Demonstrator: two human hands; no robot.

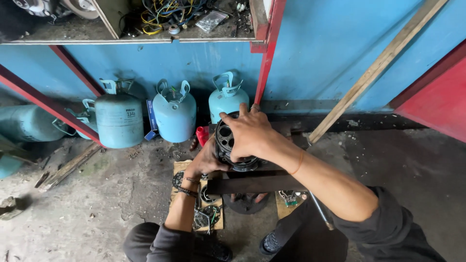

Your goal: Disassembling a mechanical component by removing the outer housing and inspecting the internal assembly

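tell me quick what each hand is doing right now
Left hand: closed on the side of the black round metal part.
Right hand: closed over the same part's top.

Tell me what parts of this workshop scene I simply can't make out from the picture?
- Head view: the far side of the round black metal part is covered by the right hand.
- The left hand has its fingers tucked behind that part.
- The parts on the wooden board are too small and are crossed by the left forearm.
- The shelf is cut off by the top edge.
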